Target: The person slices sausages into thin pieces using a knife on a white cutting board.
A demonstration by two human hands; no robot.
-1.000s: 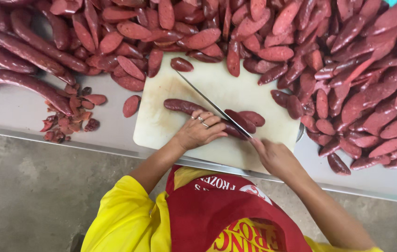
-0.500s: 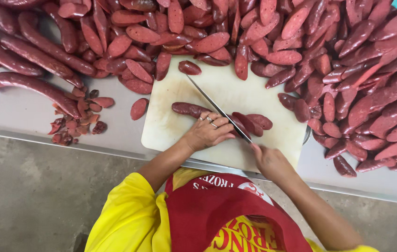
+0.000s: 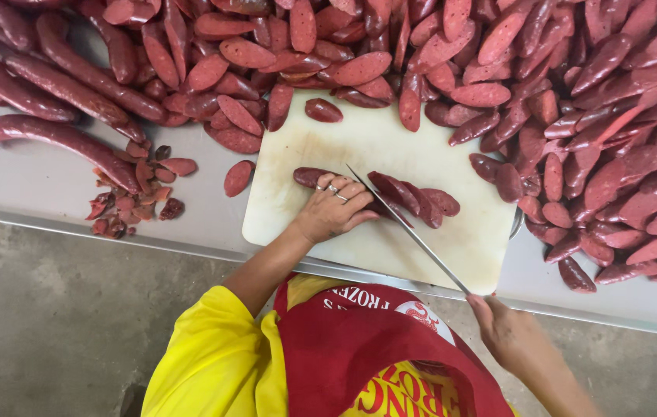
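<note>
My left hand (image 3: 332, 208), with rings on two fingers, presses down on a dark red sausage (image 3: 309, 177) lying on a white cutting board (image 3: 390, 139). My right hand (image 3: 510, 332) grips the handle of a long thin knife (image 3: 406, 228), held off the board's near edge. The blade runs diagonally up to the sausage, just right of my left fingers. Several slanted cut slices (image 3: 417, 199) lie right of the blade.
A big heap of sliced sausage pieces (image 3: 575, 116) covers the back and right of the grey metal table (image 3: 35, 193). Whole sausages (image 3: 58, 139) lie at the left, with small trimmed end bits (image 3: 132, 197) beside them. Concrete floor below the table edge.
My right hand has drawn the knife back toward me, off the board's near edge. The left hand has stayed on the sausage, and more cut slices lie to its right.
</note>
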